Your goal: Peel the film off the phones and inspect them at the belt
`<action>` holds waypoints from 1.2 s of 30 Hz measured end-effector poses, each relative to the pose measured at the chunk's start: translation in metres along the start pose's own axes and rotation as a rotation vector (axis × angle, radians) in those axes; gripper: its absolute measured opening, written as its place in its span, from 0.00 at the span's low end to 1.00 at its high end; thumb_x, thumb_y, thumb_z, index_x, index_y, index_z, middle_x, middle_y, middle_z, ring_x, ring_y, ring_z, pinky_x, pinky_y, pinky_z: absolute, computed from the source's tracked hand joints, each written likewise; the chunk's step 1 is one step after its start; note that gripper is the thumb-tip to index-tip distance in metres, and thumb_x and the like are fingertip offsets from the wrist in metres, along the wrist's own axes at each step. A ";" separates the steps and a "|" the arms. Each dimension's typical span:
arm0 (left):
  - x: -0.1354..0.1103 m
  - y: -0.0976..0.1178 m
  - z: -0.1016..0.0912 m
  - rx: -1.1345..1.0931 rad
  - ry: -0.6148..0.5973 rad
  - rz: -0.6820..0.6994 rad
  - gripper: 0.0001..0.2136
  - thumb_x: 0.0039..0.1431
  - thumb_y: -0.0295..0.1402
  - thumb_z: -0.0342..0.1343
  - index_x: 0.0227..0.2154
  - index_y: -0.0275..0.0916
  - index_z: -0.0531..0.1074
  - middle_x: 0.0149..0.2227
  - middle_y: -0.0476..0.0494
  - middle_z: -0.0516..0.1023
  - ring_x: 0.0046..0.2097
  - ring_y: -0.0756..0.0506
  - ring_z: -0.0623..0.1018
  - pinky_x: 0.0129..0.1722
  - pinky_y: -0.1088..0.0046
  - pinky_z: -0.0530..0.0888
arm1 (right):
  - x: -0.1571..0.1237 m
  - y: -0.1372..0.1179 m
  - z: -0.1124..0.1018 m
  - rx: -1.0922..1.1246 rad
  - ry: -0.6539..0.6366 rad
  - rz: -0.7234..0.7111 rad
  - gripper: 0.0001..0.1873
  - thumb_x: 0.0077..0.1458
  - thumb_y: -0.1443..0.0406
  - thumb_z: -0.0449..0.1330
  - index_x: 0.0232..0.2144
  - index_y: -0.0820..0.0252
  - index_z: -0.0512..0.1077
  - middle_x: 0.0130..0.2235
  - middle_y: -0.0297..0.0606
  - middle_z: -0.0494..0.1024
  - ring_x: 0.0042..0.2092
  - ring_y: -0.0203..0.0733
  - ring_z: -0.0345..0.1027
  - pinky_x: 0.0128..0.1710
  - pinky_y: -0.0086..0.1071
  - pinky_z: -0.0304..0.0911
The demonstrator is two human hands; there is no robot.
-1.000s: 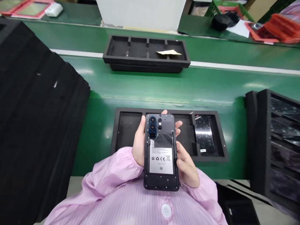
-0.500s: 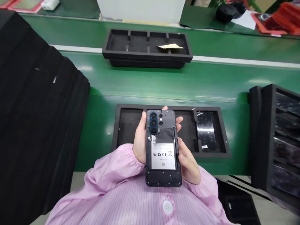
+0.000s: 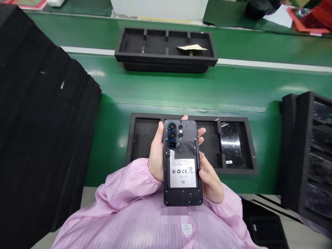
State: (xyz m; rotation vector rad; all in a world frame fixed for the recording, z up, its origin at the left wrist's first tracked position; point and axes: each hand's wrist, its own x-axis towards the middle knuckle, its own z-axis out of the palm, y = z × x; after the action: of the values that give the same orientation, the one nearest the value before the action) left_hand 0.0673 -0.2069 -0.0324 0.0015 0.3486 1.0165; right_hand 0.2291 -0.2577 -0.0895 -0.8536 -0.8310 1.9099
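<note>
Between both hands I hold a smartphone (image 3: 181,197) with its back cover off, so the battery with its white printed label (image 3: 183,173) and the camera lenses show. My left hand (image 3: 156,155) grips its left edge, thumb along the upper side and fingertips showing past the top and right edges. My right hand (image 3: 210,178) closes on the lower right edge. Under and behind the phone lies a black compartment tray (image 3: 189,117). In its right compartment rests a dark, shiny phone screen (image 3: 231,143) with a small white label.
A tall stack of black trays (image 3: 46,121) stands at left; more trays (image 3: 295,145) with dark screens are at right. Farther back on the green bench (image 3: 166,90) sits another tray (image 3: 166,58) holding a yellow paper (image 3: 192,47). Red items (image 3: 315,19) lie at back right.
The view has shifted slightly, so everything appears a little to the right. Both hands keep the same hold on the phone.
</note>
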 end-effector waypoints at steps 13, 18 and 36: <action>0.045 -0.005 -0.043 0.551 0.290 0.012 0.27 0.69 0.51 0.39 0.68 0.53 0.49 0.65 0.42 0.66 0.65 0.40 0.65 0.61 0.53 0.64 | 0.002 -0.041 -0.025 -0.531 0.313 0.046 0.40 0.56 0.55 0.63 0.65 0.57 0.54 0.43 0.43 0.82 0.42 0.48 0.78 0.43 0.42 0.74; 0.043 -0.006 -0.054 0.633 0.262 0.047 0.30 0.68 0.47 0.41 0.69 0.47 0.46 0.68 0.36 0.57 0.70 0.41 0.56 0.65 0.53 0.59 | -0.004 -0.054 -0.044 -1.379 0.767 -0.192 0.25 0.58 0.62 0.56 0.58 0.56 0.70 0.45 0.48 0.81 0.42 0.58 0.78 0.44 0.53 0.73; -0.046 0.027 -0.092 2.118 0.555 0.647 0.29 0.64 0.50 0.47 0.65 0.44 0.58 0.71 0.37 0.49 0.72 0.31 0.47 0.70 0.44 0.45 | -0.049 -0.052 -0.163 -1.318 1.140 -0.550 0.23 0.59 0.58 0.55 0.51 0.66 0.73 0.54 0.54 0.74 0.57 0.56 0.68 0.60 0.55 0.61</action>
State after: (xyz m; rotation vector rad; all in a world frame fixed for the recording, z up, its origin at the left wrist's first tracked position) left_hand -0.0037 -0.2458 -0.1021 1.8516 1.8694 0.7935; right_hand 0.4029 -0.2446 -0.1245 -1.8936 -1.2804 0.0148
